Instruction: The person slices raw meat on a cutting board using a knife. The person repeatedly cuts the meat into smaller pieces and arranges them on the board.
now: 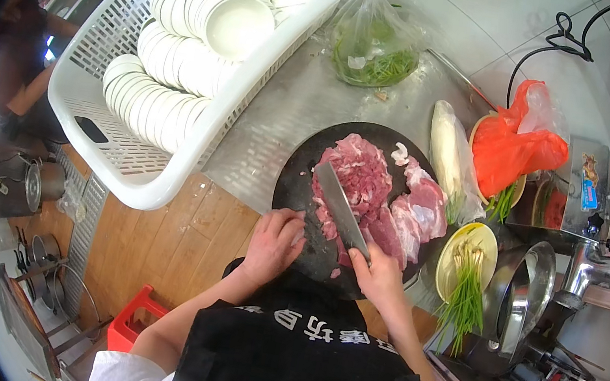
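My right hand (378, 277) grips the handle of a Chinese cleaver (343, 208), whose blade lies over a heap of sliced raw meat (359, 166). Beneath is a round dark chopping board (298, 174). Larger pieces of raw meat with pale fat (420, 209) rest on its right side, and a small scrap of white fat (400, 153) sits near the far rim. My left hand (274, 245) is at the board's near left edge with its fingers curled. Something pale shows by its fingertips; whether it is held is unclear.
A white plastic basket (146, 189) of stacked white bowls stands left. Behind the board is a bag of greens (375, 52). Right are a wrapped pale vegetable (448, 147), a yellow bowl (451, 267) of scallions and a steel machine (587, 187). Another person (18, 55) is at far left.
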Action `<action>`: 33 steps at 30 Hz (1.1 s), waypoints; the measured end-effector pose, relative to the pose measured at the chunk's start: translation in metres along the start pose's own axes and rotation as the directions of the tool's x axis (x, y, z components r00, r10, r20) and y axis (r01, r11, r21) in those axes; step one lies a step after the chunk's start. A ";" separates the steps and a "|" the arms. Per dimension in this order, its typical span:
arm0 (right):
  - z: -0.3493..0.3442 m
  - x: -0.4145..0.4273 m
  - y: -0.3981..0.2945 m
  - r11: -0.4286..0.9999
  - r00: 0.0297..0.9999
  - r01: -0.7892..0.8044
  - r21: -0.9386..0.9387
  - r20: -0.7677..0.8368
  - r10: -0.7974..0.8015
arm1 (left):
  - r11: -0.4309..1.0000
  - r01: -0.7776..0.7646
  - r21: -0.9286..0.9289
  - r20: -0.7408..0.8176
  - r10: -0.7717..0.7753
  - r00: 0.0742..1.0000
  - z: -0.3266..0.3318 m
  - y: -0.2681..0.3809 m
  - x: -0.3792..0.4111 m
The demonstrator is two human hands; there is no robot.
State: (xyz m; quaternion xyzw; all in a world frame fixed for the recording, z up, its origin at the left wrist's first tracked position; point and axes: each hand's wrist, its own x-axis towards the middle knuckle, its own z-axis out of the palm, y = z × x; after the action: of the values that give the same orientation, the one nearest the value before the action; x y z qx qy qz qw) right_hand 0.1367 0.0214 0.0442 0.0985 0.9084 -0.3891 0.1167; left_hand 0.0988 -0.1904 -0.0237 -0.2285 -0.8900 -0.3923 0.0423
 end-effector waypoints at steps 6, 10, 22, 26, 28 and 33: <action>0.024 -0.022 0.010 0.998 0.994 -0.061 0.011 0.094 0.059 | 0.828 0.452 -0.333 0.151 -0.426 0.892 -0.009 -0.008 -0.002; 0.028 -0.025 -0.002 0.994 0.986 -0.098 -0.057 0.130 0.104 | 0.619 0.632 -0.467 0.485 -0.418 0.768 -0.029 0.003 0.019; 0.038 -0.028 -0.005 0.980 0.991 -0.115 -0.162 0.043 0.123 | 0.999 -0.029 -0.040 -0.100 0.025 0.995 -0.009 -0.010 0.006; 0.036 -0.030 -0.016 0.976 0.996 -0.089 -0.198 0.001 0.091 | 0.982 -0.187 -0.024 -0.067 0.185 0.981 -0.014 -0.006 -0.001; 0.038 -0.028 -0.020 0.978 0.999 -0.048 -0.204 -0.016 0.046 | 0.975 -0.223 0.000 -0.077 0.222 0.972 -0.011 -0.006 -0.002; 0.038 -0.028 -0.031 0.958 0.997 0.033 -0.284 0.070 -0.013 | 0.977 -0.215 -0.005 -0.117 0.213 0.970 0.004 -0.016 -0.008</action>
State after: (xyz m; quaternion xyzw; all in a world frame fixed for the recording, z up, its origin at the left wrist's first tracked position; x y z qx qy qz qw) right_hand 0.1599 -0.0295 0.0483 0.0571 0.9516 -0.2589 0.1556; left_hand 0.0991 -0.1994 -0.0394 -0.3001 -0.8528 -0.4059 0.1339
